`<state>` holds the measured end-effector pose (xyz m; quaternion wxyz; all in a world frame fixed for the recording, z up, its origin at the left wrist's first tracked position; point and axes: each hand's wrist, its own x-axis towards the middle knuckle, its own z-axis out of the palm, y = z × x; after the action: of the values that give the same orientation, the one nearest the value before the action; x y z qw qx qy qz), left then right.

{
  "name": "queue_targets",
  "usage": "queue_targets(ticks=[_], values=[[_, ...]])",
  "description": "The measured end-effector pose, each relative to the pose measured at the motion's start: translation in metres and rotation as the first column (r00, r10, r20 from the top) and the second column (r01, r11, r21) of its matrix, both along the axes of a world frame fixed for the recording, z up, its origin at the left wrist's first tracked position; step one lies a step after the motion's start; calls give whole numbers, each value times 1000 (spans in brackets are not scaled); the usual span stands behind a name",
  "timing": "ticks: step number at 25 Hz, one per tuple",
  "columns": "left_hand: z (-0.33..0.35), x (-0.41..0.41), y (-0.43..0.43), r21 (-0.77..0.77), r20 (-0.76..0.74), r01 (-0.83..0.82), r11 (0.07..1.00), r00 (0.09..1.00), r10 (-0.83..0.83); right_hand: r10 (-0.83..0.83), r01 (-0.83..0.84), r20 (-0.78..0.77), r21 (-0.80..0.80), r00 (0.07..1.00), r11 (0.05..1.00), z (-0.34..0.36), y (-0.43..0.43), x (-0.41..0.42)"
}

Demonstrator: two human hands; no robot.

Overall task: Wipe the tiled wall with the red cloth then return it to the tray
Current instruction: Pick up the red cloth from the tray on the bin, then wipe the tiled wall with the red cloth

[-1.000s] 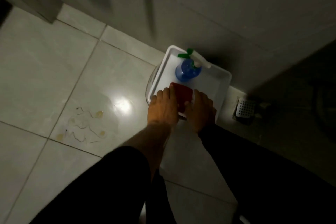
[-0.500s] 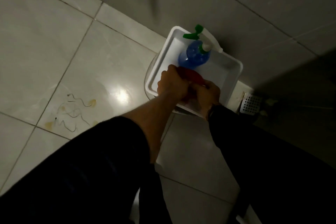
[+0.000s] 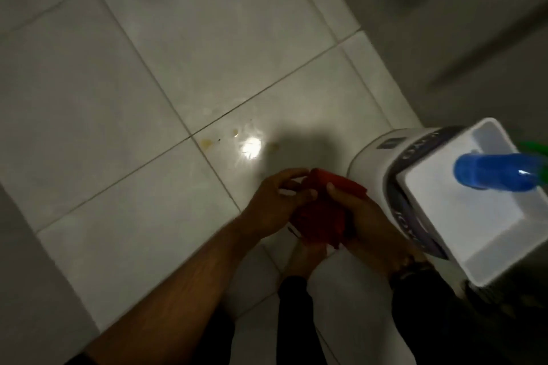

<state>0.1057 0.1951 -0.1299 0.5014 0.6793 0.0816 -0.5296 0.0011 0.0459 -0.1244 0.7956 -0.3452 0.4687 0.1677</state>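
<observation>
Both our hands, left hand (image 3: 274, 206) and right hand (image 3: 366, 221), clutch the bunched red cloth (image 3: 321, 216) beside the white tray (image 3: 480, 246).

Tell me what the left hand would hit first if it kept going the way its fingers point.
The left hand points right, into the red cloth it already holds with the right hand. Beyond those, roughly in line, comes the white tray; depth is unclear.
</observation>
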Motion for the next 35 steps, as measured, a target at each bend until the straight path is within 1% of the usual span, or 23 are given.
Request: queue_targets(ticks=[3, 5, 7, 10, 12, 14, 15, 16, 18, 19, 20, 22, 23, 24, 25, 27, 28, 29, 30, 31, 33, 34, 35], values=[[-79, 14, 86, 268, 179, -207, 941, 970, 163, 224, -229, -44, -212, 974, 950, -56, 55, 70], [-152, 18, 148, 484, 263, -204, 851, 961, 81, 424, -404, -45, -407, 905, 819, -112, 88, 119], [-227, 23, 203, 667, 301, -127, 734, 948, -109, 620, -494, -37, -641, 784, 587, -170, 120, 170], [-322, 31, 255, 786, 390, -132, 604, 864, -319, 790, -425, -165, -896, 591, 131, -248, 156, 241], [-365, 27, 276, 808, 479, -196, 556, 769, -424, 862, -339, -298, -927, 410, -159, -299, 177, 265], [-399, 15, 293, 782, 573, -268, 562, 664, -481, 849, -295, -482, -861, 217, -414, -348, 197, 265], [-411, 10, 298, 767, 612, -306, 563, 611, -502, 820, -250, -542, -832, 182, -494, -369, 206, 259], [-421, 7, 303, 756, 638, -338, 560, 569, -519, 791, -187, -577, -816, 204, -547, -385, 216, 252], [-430, 7, 307, 737, 666, -365, 569, 536, -518, 772, -94, -555, -826, 310, -556, -403, 231, 234], [-430, 6, 307, 729, 674, -371, 575, 536, -509, 788, -63, -530, -840, 314, -539, -406, 237, 217], [-429, 7, 306, 720, 682, -377, 583, 542, -492, 815, -39, -521, -847, 254, -530, -406, 240, 194], [-425, 5, 307, 711, 685, -374, 596, 561, -465, 819, -30, -570, -821, 64, -570, -400, 231, 131], [-425, 4, 308, 708, 685, -367, 603, 564, -461, 801, -35, -598, -801, 12, -598, -396, 215, 114], [-427, 2, 308, 708, 684, -361, 607, 563, -464, 802, -36, -596, -803, 28, -595, -397, 197, 116], [-429, 2, 307, 708, 687, -365, 604, 553, -471, 803, -60, -584, -812, 123, -581, -400, 187, 136], [-436, 4, 307, 710, 690, -382, 591, 544, -478, 724, -111, -555, -818, 410, -564, -411, 192, 197], [-439, 6, 310, 711, 690, -379, 593, 543, -480, 699, -105, -539, -820, 470, -562, -413, 208, 218], [-441, 5, 311, 709, 688, -369, 601, 547, -477, 718, -76, -509, -836, 474, -543, -416, 222, 219], [-442, 4, 311, 706, 690, -368, 606, 552, -468, 761, -42, -492, -849, 423, -526, -423, 229, 199], [-441, 3, 311, 706, 687, -366, 606, 564, -459, 812, -52, -502, -858, 298, -512, -421, 232, 162], [-439, 3, 312, 705, 681, -362, 610, 587, -438, 805, -90, -582, -814, 116, -575, -399, 205, 85], [-438, 3, 311, 699, 685, -361, 617, 584, -435, 787, -89, -606, -796, 117, -599, -395, 184, 74], [-437, 2, 309, 693, 694, -368, 620, 571, -438, 763, -136, -622, -783, 175, -607, -396, 173, 83]])
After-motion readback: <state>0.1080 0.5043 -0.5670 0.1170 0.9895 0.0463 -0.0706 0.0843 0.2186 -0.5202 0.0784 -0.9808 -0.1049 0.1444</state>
